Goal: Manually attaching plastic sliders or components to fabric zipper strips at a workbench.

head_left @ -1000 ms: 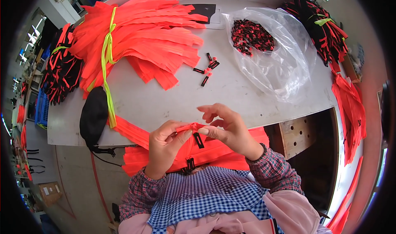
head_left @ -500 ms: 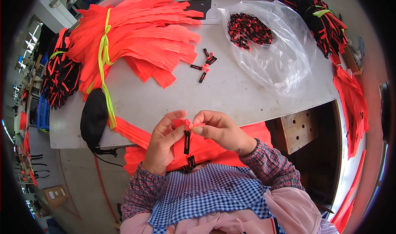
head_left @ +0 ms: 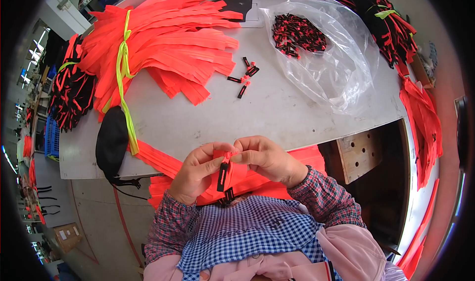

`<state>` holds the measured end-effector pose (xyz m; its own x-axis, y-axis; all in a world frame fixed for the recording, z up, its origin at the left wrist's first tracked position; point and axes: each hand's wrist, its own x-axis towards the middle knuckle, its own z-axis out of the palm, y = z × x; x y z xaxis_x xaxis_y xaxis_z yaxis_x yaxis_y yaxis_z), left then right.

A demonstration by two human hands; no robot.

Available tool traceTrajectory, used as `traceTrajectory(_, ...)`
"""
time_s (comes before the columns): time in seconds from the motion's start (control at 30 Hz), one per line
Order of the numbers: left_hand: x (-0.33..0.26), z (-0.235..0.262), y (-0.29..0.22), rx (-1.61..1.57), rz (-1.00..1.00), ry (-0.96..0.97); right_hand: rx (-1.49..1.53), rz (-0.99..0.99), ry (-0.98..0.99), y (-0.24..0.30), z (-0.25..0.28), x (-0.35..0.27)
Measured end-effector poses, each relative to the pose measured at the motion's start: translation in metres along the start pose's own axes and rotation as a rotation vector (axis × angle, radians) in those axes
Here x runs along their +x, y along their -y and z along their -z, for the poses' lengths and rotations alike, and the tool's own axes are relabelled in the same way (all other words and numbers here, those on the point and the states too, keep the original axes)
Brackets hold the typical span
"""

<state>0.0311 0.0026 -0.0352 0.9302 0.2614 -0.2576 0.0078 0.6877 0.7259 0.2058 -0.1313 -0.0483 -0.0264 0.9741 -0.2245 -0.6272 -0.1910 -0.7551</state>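
Note:
My left hand (head_left: 198, 174) and my right hand (head_left: 264, 157) meet just below the near edge of the grey table (head_left: 277, 112). Both pinch the end of an orange strip (head_left: 232, 169). A black zipper pull (head_left: 222, 176) hangs down from the spot between my fingertips. More orange strips (head_left: 163, 157) lie across my lap and over the table edge. A few loose black-and-red pulls (head_left: 243, 77) lie on the table in the middle.
A big bundle of orange strips (head_left: 168, 48) tied with a yellow band (head_left: 123, 68) fills the far left. A clear plastic bag (head_left: 336, 68) holds several pulls (head_left: 297, 33). A black pouch (head_left: 111, 140) sits at the left edge. Finished black-and-orange bundles (head_left: 386, 23) lie at the right.
Both hands have drawn closer together on the strip end, and the black pull now hangs straight down between them. The view has shifted slightly.

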Motion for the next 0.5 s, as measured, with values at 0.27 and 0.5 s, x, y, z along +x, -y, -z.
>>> traceTrajectory(0.27,-0.010,-0.020,-0.014,0.500,-0.173,-0.077,-0.554,0.582,-0.135,-0.005,-0.007,-0.003)
traceTrajectory(0.5,-0.016,-0.028,-0.014,1.197,-0.473,-0.130,-0.721,0.679,-0.052,-0.001,-0.008,-0.007)
